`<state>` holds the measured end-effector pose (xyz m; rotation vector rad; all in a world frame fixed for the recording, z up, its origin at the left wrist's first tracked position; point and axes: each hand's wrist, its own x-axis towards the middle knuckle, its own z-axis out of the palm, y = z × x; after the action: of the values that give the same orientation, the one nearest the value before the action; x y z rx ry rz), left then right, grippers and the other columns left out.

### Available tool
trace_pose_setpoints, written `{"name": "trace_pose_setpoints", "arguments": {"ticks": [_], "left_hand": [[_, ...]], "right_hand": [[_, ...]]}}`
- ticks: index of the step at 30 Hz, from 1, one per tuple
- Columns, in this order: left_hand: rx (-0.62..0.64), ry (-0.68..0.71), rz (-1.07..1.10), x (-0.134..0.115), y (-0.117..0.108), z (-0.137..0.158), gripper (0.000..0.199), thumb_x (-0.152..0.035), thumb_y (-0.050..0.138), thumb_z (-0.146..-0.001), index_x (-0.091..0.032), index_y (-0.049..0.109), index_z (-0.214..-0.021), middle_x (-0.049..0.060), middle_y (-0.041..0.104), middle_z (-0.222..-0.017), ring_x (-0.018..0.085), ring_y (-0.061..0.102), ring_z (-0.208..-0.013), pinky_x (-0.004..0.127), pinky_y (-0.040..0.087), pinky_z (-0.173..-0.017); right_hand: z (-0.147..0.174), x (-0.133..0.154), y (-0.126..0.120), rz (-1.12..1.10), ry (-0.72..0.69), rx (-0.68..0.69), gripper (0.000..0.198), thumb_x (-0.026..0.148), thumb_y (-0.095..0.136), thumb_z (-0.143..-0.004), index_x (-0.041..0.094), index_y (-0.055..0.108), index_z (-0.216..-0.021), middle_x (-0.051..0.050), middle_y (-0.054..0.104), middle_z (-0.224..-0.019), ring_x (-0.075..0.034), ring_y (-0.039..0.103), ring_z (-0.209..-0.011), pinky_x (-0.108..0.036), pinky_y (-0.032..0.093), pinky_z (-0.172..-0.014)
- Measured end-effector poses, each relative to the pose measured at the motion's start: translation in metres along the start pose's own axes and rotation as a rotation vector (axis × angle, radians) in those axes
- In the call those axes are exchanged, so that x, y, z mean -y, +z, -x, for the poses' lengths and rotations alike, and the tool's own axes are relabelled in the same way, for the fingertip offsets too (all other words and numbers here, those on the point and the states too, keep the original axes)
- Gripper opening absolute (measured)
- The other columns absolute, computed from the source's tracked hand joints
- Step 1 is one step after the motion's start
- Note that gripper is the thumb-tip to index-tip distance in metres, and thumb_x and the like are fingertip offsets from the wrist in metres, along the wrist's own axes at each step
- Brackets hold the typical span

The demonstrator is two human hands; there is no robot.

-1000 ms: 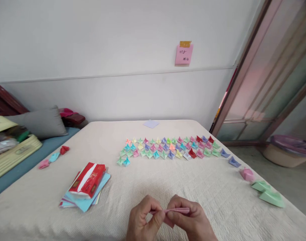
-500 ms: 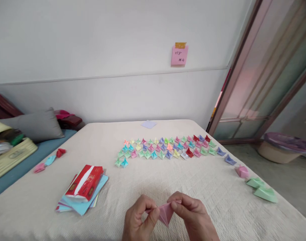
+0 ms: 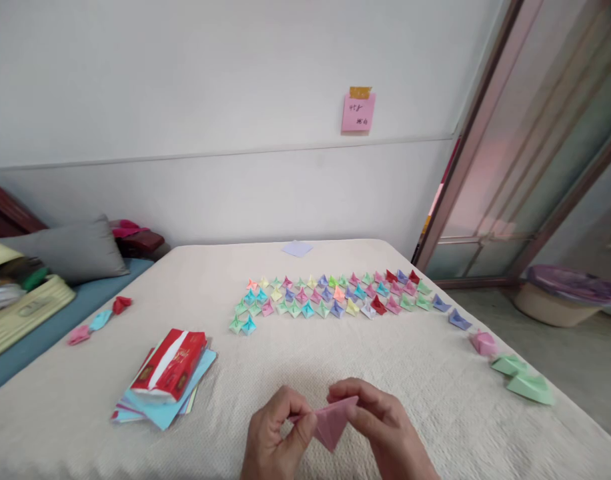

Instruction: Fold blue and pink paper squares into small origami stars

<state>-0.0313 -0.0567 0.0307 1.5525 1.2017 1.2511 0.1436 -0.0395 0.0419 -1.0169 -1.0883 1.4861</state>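
A piece of pink paper point(image 3: 331, 427), folded into a triangle with its point downward, is between my two hands near the front of the table. My left hand point(image 3: 280, 430) is closed, pinching the paper's left corner between thumb and forefinger. At the right corner my right hand point(image 3: 383, 427) has its thumb on the near face and its fingers curled behind the upper edge. Beyond the hands stand several rows of small folded paper boats point(image 3: 323, 308) in many colours.
A red tissue pack point(image 3: 178, 363) lies on coloured paper sheets point(image 3: 165, 415) to the left. More folded papers point(image 3: 100, 320) sit at the left edge. Green paper boats point(image 3: 530, 387) and a pink folded paper point(image 3: 484, 343) line the right edge. A lilac sheet point(image 3: 297, 249) lies at the back.
My right thumb and fingers have shifted slightly, baring more of the paper's right corner. The left hand keeps its pinch in nearly the same place.
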Motion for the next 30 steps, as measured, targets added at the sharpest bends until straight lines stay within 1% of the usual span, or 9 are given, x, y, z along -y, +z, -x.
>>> {"name": "trace_pose_setpoints", "arguments": {"ticks": [3, 6, 9, 13, 15, 19, 23, 26, 30], "left_hand": [[0.042, 0.043, -0.024, 0.000, 0.001, 0.000, 0.024, -0.031, 0.056, -0.085, -0.018, 0.055, -0.065, -0.002, 0.047, -0.062, 0.013, 0.045, -0.059, 0.021, 0.033, -0.057], [0.054, 0.123, -0.074, 0.003, 0.004, 0.000, 0.022, -0.027, 0.056, -0.085, -0.018, 0.054, -0.065, -0.002, 0.049, -0.063, 0.013, 0.048, -0.060, 0.022, 0.034, -0.058], [0.045, 0.201, -0.126, 0.008, 0.008, 0.002, 0.022, -0.023, 0.055, -0.085, -0.019, 0.054, -0.064, -0.001, 0.051, -0.063, 0.013, 0.049, -0.060, 0.022, 0.035, -0.057], [0.037, 0.201, -0.140, 0.008, 0.009, 0.002, 0.022, -0.020, 0.056, -0.083, -0.019, 0.054, -0.062, -0.001, 0.052, -0.061, 0.013, 0.050, -0.059, 0.022, 0.035, -0.057], [0.034, 0.111, -0.114, 0.006, 0.007, 0.001, 0.020, -0.019, 0.059, -0.080, -0.018, 0.054, -0.060, -0.002, 0.051, -0.060, 0.013, 0.049, -0.058, 0.021, 0.035, -0.057], [0.047, -0.087, -0.009, 0.003, 0.005, -0.001, 0.022, -0.026, 0.064, -0.077, -0.017, 0.056, -0.059, -0.003, 0.050, -0.056, 0.013, 0.045, -0.056, 0.022, 0.033, -0.055], [0.035, -0.155, 0.048, 0.008, 0.005, -0.002, 0.025, -0.031, 0.064, -0.077, -0.016, 0.057, -0.059, -0.003, 0.047, -0.053, 0.012, 0.042, -0.054, 0.022, 0.031, -0.053], [0.022, -0.204, 0.072, 0.011, 0.005, -0.004, 0.025, -0.032, 0.065, -0.076, -0.015, 0.056, -0.059, -0.004, 0.046, -0.053, 0.012, 0.041, -0.054, 0.022, 0.031, -0.052], [0.011, -0.250, 0.187, 0.008, 0.004, -0.008, 0.029, -0.041, 0.066, -0.077, -0.016, 0.057, -0.067, -0.003, 0.048, -0.059, 0.012, 0.043, -0.057, 0.022, 0.034, -0.054]], "right_hand": [[-0.001, 0.004, -0.004, 0.250, -0.112, 0.024, 0.021, 0.019, 0.071, -0.065, 0.025, 0.070, -0.086, -0.003, 0.066, -0.090, -0.024, 0.058, -0.086, -0.034, 0.040, -0.076], [0.000, 0.009, -0.006, 0.543, -0.330, 0.107, 0.013, 0.012, 0.069, -0.069, 0.023, 0.069, -0.077, -0.002, 0.065, -0.079, -0.023, 0.059, -0.083, -0.036, 0.041, -0.079], [0.000, 0.011, -0.007, 0.767, -0.531, 0.181, 0.010, 0.015, 0.066, -0.079, 0.020, 0.067, -0.070, -0.002, 0.064, -0.069, -0.019, 0.059, -0.073, -0.037, 0.040, -0.077], [0.000, 0.011, -0.007, 0.936, -0.632, 0.269, 0.019, 0.015, 0.061, -0.084, 0.019, 0.066, -0.066, -0.002, 0.064, -0.065, -0.018, 0.057, -0.069, -0.036, 0.040, -0.072], [0.001, 0.012, -0.006, 0.946, -0.610, 0.285, 0.021, 0.015, 0.060, -0.084, 0.019, 0.065, -0.064, -0.002, 0.063, -0.063, -0.018, 0.056, -0.069, -0.034, 0.040, -0.070], [0.003, 0.012, -0.005, 0.890, -0.427, 0.252, 0.022, 0.008, 0.066, -0.076, 0.018, 0.059, -0.058, 0.000, 0.061, -0.061, -0.017, 0.056, -0.070, -0.031, 0.039, -0.070], [0.003, 0.008, -0.005, 0.875, -0.323, 0.249, 0.023, 0.001, 0.060, -0.073, 0.019, 0.054, -0.059, 0.001, 0.059, -0.063, -0.016, 0.054, -0.071, -0.029, 0.038, -0.069], [0.002, 0.004, -0.003, 0.868, -0.285, 0.232, 0.021, 0.005, 0.054, -0.074, 0.019, 0.051, -0.059, 0.001, 0.056, -0.064, -0.016, 0.051, -0.068, -0.029, 0.036, -0.067], [0.000, 0.000, -0.001, 0.677, -0.105, 0.129, 0.015, 0.016, 0.053, -0.073, 0.020, 0.047, -0.060, 0.002, 0.049, -0.063, -0.015, 0.045, -0.062, -0.028, 0.033, -0.060]]}}
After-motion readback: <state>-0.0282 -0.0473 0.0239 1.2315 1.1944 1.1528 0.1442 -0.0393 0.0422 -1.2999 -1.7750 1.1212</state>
